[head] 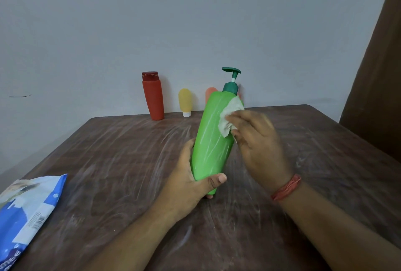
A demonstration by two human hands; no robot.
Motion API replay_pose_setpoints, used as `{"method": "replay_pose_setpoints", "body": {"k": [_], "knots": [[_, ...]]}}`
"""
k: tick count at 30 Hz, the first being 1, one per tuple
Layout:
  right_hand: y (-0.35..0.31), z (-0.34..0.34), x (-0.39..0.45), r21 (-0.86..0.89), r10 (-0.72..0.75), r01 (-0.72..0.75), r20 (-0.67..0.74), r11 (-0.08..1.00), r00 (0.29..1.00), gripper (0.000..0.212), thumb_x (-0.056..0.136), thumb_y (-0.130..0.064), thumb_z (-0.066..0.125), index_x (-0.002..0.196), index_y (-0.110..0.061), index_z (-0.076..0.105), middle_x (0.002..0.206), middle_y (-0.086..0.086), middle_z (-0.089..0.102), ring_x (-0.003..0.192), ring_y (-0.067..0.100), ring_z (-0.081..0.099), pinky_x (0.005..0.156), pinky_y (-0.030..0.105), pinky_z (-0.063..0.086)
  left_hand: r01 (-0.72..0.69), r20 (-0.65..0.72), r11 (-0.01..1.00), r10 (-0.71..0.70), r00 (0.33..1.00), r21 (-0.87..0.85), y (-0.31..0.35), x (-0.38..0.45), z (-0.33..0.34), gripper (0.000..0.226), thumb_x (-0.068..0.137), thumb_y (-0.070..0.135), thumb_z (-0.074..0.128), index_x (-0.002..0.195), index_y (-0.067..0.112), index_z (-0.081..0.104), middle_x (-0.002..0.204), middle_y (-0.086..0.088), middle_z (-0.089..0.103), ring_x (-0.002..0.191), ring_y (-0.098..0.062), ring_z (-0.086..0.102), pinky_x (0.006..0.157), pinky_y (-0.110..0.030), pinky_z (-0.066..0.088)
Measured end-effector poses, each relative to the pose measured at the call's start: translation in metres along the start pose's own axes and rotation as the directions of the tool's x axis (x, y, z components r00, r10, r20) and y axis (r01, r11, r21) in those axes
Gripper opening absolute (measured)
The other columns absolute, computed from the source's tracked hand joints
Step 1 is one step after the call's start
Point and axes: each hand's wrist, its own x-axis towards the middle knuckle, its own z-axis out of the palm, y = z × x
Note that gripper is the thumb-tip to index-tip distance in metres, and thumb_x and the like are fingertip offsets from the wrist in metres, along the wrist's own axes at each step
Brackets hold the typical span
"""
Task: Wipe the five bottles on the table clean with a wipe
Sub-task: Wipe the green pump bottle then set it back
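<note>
Wiping is under way on the green pump bottle — the step in hand looks like the cleaning of one bottle out of the five. The left hand is gripping its lower end, fingers curled round the back and thumb pressed across the front, holding it tilted above the middle of the table. The right hand is pressing a crumpled wipe against the upper right side of the body, just below the dark green pump; its fingers are lying together over the cloth, pinning it to the plastic. Next, I'd judge, the bottle needs turning in the left grip so the wipe reaches the far side and the base. Along the far edge the red bottle, the yellow bottle and an orange bottle, half hidden, are standing — a fifth I cannot make out. A wipes pack is lying at the near left corner
</note>
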Motion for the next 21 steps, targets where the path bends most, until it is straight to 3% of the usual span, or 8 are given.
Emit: {"method": "replay_pose_setpoints", "body": {"k": [3, 5, 7, 9, 11, 13, 17, 21], "knots": [[0.004, -0.002, 0.005, 0.002, 0.110, -0.110, -0.049, 0.994, 0.993, 0.037, 0.091, 0.005, 0.062, 0.126, -0.004, 0.064, 0.126, 0.009, 0.059, 0.112, 0.024, 0.052, 0.102, 0.016, 0.035, -0.041, 0.003, 0.999, 0.041, 0.999, 0.028, 0.004, -0.001, 0.001, 0.075, 0.067, 0.058, 0.085, 0.116, 0.080, 0.033, 0.115, 0.036, 0.059, 0.087, 0.000, 0.070, 0.064, -0.018, 0.058], [0.001, 0.000, 0.001, -0.018, 0.045, -0.045, -0.014, 0.999, 0.999, 0.038, 0.089, 0.006, 0.064, 0.126, -0.004, 0.065, 0.126, 0.010, 0.059, 0.111, 0.026, 0.053, 0.102, 0.023, 0.040, -0.028, 0.006, 1.000, 0.028, 1.000, 0.003, 0.003, -0.001, 0.001, 0.074, 0.067, 0.054, 0.085, 0.114, 0.080, 0.035, 0.113, 0.033, 0.061, 0.086, -0.007, 0.072, 0.062, -0.023, 0.059], [-0.003, 0.002, -0.004, -0.050, -0.071, 0.074, 0.049, 0.996, 0.996, 0.039, 0.089, 0.006, 0.064, 0.127, -0.005, 0.065, 0.127, 0.009, 0.060, 0.111, 0.028, 0.053, 0.099, 0.038, 0.047, -0.013, 0.007, 1.000, 0.013, 1.000, -0.009, 0.002, -0.001, 0.001, 0.073, 0.066, 0.054, 0.085, 0.114, 0.079, 0.036, 0.111, 0.031, 0.062, 0.084, -0.014, 0.073, 0.062, -0.030, 0.061], [0.002, 0.001, -0.001, -0.081, -0.083, 0.086, 0.046, 0.993, 0.996, 0.041, 0.090, 0.006, 0.061, 0.130, -0.005, 0.062, 0.131, 0.009, 0.058, 0.112, 0.028, 0.052, 0.095, 0.047, 0.048, -0.037, 0.005, 0.999, 0.037, 0.999, 0.016, 0.004, -0.001, 0.000, 0.073, 0.067, 0.056, 0.085, 0.115, 0.079, 0.035, 0.112, 0.033, 0.061, 0.086, -0.008, 0.073, 0.063, -0.025, 0.060], [0.006, 0.000, 0.003, -0.109, -0.008, 0.009, 0.001, 0.994, 1.000, 0.045, 0.090, 0.007, 0.057, 0.133, -0.005, 0.059, 0.134, 0.009, 0.056, 0.114, 0.027, 0.049, 0.094, 0.050, 0.048, -0.060, 0.003, 0.998, 0.060, 0.998, 0.034, 0.006, -0.001, 0.001, 0.075, 0.067, 0.056, 0.085, 0.116, 0.079, 0.033, 0.114, 0.036, 0.059, 0.090, 0.001, 0.070, 0.064, -0.015, 0.056], [0.005, -0.001, 0.002, -0.127, -0.028, 0.029, 0.014, 0.991, 1.000, 0.047, 0.089, 0.006, 0.052, 0.134, -0.005, 0.059, 0.135, 0.009, 0.055, 0.115, 0.028, 0.049, 0.098, 0.048, 0.046, -0.054, 0.006, 0.998, 0.054, 0.999, 0.026, 0.005, 0.000, 0.002, 0.074, 0.068, 0.054, 0.085, 0.116, 0.078, 0.034, 0.114, 0.035, 0.059, 0.091, 0.000, 0.069, 0.063, -0.016, 0.056], [-0.003, 0.001, -0.003, -0.109, -0.195, 0.206, 0.104, 0.972, 0.975, 0.044, 0.092, 0.002, 0.046, 0.132, -0.004, 0.061, 0.133, 0.010, 0.060, 0.120, 0.026, 0.053, 0.107, 0.037, 0.041, -0.036, -0.006, 0.999, 0.036, 0.999, 0.023, 0.005, 0.000, 0.000, 0.073, 0.066, 0.059, 0.084, 0.117, 0.077, 0.035, 0.114, 0.034, 0.060, 0.087, -0.003, 0.071, 0.062, -0.024, 0.059], [0.008, -0.001, 0.004, -0.111, -0.015, 0.019, 0.029, 0.994, 0.999, 0.054, 0.084, 0.018, 0.054, 0.135, -0.001, 0.057, 0.136, 0.013, 0.053, 0.121, 0.030, 0.051, 0.105, 0.036, 0.044, -0.051, -0.003, 0.996, 0.052, 0.999, 0.073, 0.008, -0.001, 0.000, 0.075, 0.068, 0.058, 0.084, 0.116, 0.080, 0.031, 0.115, 0.039, 0.058, 0.086, 0.004, 0.069, 0.063, -0.018, 0.057]]}}
